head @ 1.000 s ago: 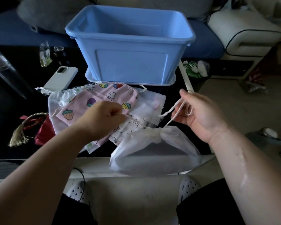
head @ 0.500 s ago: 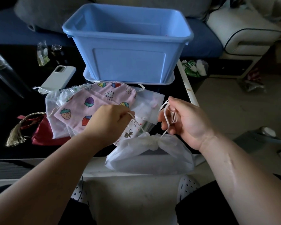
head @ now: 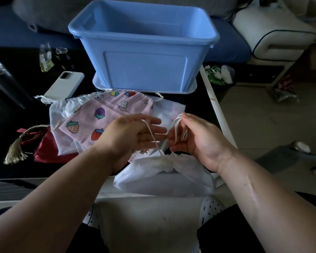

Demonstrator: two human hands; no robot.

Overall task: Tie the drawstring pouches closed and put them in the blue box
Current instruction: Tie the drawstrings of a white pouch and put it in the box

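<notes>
White translucent drawstring pouch (head: 164, 179) is lying at the near edge of the black table (head: 44, 170), right below both hands, cinched neck pointing away twd the blue plastic box (head: 144, 70) straight ahead. Right hand (head: 195, 137) is curling round loops of its thin white cord (head: 175, 131). Left hand (head: 130, 136) is holding its fingers stretched out, one strand draped over them.
</notes>
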